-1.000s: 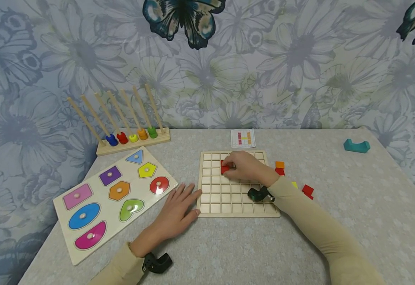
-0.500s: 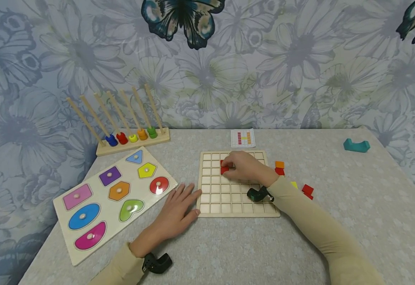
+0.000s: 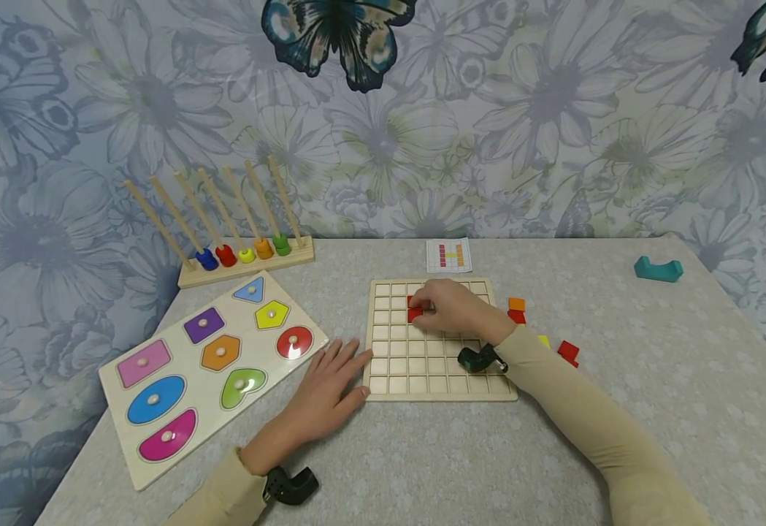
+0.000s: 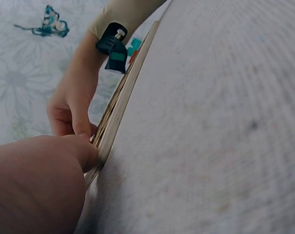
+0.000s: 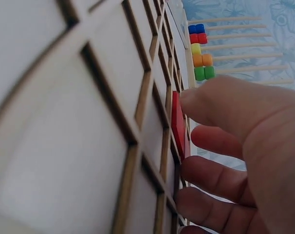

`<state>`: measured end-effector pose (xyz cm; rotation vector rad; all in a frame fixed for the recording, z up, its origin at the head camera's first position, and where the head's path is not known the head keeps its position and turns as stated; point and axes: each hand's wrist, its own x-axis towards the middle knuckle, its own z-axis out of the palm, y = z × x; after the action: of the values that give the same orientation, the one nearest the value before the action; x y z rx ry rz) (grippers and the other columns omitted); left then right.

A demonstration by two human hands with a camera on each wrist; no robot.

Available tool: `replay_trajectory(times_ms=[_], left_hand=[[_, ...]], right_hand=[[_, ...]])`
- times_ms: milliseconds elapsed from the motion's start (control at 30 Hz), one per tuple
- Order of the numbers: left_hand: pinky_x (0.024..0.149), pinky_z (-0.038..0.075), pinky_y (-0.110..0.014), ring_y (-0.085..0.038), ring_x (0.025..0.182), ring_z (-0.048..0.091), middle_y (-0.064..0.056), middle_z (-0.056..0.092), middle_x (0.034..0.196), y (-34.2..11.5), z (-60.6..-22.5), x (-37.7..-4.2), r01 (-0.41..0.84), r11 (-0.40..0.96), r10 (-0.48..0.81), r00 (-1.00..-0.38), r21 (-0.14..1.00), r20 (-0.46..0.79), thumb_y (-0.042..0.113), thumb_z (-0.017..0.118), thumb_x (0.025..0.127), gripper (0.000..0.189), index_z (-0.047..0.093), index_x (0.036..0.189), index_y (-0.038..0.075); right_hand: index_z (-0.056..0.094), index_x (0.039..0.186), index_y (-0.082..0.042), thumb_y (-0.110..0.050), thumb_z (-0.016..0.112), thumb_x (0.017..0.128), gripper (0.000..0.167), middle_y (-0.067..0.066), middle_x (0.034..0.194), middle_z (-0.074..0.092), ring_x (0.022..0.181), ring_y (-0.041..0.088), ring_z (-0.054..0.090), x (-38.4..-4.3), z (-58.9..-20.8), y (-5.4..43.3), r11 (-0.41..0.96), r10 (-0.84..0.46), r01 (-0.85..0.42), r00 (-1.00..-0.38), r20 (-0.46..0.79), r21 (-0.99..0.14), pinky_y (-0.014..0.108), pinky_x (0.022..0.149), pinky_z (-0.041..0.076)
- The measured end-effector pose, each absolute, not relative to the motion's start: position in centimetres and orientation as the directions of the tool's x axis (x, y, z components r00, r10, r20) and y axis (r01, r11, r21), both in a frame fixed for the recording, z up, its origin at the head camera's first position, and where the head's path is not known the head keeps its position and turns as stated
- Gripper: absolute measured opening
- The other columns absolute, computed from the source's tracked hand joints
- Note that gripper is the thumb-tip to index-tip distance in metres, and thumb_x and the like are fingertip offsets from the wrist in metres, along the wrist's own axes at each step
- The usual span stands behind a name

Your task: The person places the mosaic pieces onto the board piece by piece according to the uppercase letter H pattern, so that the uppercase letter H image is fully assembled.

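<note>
My right hand [image 3: 453, 307] is over the upper part of a wooden grid board [image 3: 417, 365]. Its thumb and fingers pinch a red square tile [image 3: 414, 314] at the board's cells. In the right wrist view the thumb touches the edge of that red tile [image 5: 177, 124], and the other fingers bend beside it. Part of the tile is hidden by the hand. My left hand [image 3: 326, 391] lies flat on the table with spread fingers, touching the board's left edge. The left wrist view shows its thumb [image 4: 82, 151] against the board's side.
Right of the board lie an orange tile [image 3: 517, 304] and red tiles [image 3: 568, 351]. A pattern card [image 3: 448, 256] lies behind it. On the left are a shape puzzle [image 3: 212, 387] and a peg stand with beads [image 3: 300, 252]. A teal holder [image 3: 659, 269] sits far right.
</note>
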<state>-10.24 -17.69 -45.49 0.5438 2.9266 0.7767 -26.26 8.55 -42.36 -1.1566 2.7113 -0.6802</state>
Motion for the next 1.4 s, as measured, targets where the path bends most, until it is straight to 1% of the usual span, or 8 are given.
replay_trajectory(times_ms=[200,367,533,633,800,900,1133,1400], left_hand=[[0.123,0.014,-0.068,-0.046,0.155,0.023,-0.019,0.038,0.163,-17.6,-45.5,-10.2,0.326,0.805,0.351,-0.935,0.496,0.044,0.029,0.06,0.098,0.057,0.051,0.151,0.013],[0.123,0.015,-0.068,-0.046,0.155,0.024,-0.019,0.038,0.163,-17.6,-45.4,-10.1,0.327,0.807,0.349,-0.936,0.491,0.05,0.029,0.06,0.097,0.057,0.051,0.151,0.013],[0.123,0.015,-0.068,-0.047,0.155,0.024,-0.019,0.039,0.162,-17.7,-45.3,-10.2,0.327,0.808,0.347,-0.936,0.489,0.053,0.029,0.061,0.097,0.057,0.051,0.151,0.013],[0.122,0.015,-0.069,-0.047,0.155,0.024,-0.02,0.039,0.162,-17.7,-45.3,-10.2,0.33,0.807,0.347,-0.936,0.49,0.06,0.029,0.061,0.097,0.057,0.051,0.15,0.013],[0.122,0.017,-0.068,-0.047,0.154,0.026,-0.021,0.04,0.161,-17.9,-45.5,-10.2,0.347,0.807,0.355,-0.932,0.478,0.078,0.028,0.061,0.097,0.056,0.052,0.15,0.011],[0.122,0.018,-0.067,-0.047,0.154,0.026,-0.021,0.04,0.161,-17.9,-45.5,-10.2,0.354,0.807,0.359,-0.93,0.473,0.083,0.028,0.061,0.097,0.056,0.052,0.15,0.011],[0.122,0.017,-0.068,-0.047,0.154,0.026,-0.021,0.04,0.161,-17.8,-45.6,-10.2,0.351,0.807,0.357,-0.931,0.475,0.08,0.028,0.061,0.097,0.056,0.052,0.15,0.011],[0.122,0.018,-0.067,-0.047,0.154,0.026,-0.02,0.04,0.162,-17.7,-45.7,-10.3,0.355,0.808,0.36,-0.929,0.47,0.082,0.028,0.061,0.098,0.055,0.052,0.15,0.012]], right_hand=[[0.077,0.114,-0.009,-0.02,0.073,0.092,0.026,0.005,0.098,0.072,0.079,0.013,0.062,-25.8,-41.2,9.8,0.612,-0.699,-0.658,-0.71,0.088,-0.439,0.032,0.075,0.054],[0.077,0.112,-0.004,-0.017,0.073,0.091,0.025,0.009,0.094,0.073,0.07,0.013,0.061,-25.6,-40.3,12.2,0.612,-0.703,-0.681,-0.701,0.12,-0.402,0.033,0.07,0.053],[0.076,0.113,-0.004,-0.02,0.075,0.09,0.028,0.009,0.095,0.073,0.071,0.013,0.059,-25.5,-39.8,15.0,0.68,-0.657,-0.631,-0.751,0.071,-0.373,0.033,0.07,0.053],[0.076,0.115,-0.004,-0.021,0.075,0.091,0.03,0.009,0.095,0.073,0.071,0.014,0.059,-25.4,-39.9,16.8,0.721,-0.615,-0.578,-0.788,0.033,-0.382,0.032,0.068,0.052],[0.074,0.118,-0.003,-0.019,0.072,0.093,0.03,0.011,0.099,0.073,0.075,0.015,0.061,-25.0,-40.1,19.5,0.762,-0.561,-0.517,-0.828,0.002,-0.39,0.033,0.068,0.053],[0.073,0.119,-0.002,-0.017,0.07,0.094,0.029,0.012,0.1,0.073,0.076,0.016,0.063,-24.9,-40.2,20.7,0.774,-0.541,-0.498,-0.841,0.0,-0.392,0.035,0.07,0.054],[0.074,0.115,-0.001,-0.012,0.07,0.092,0.027,0.011,0.098,0.074,0.077,0.015,0.064,-24.5,-40.5,22.5,0.783,-0.522,-0.473,-0.853,-0.013,-0.405,0.034,0.07,0.055],[0.074,0.118,-0.002,-0.013,0.07,0.093,0.028,0.011,0.1,0.074,0.078,0.016,0.062,-24.4,-41.2,23.8,0.803,-0.489,-0.435,-0.871,-0.035,-0.407,0.033,0.07,0.054]])
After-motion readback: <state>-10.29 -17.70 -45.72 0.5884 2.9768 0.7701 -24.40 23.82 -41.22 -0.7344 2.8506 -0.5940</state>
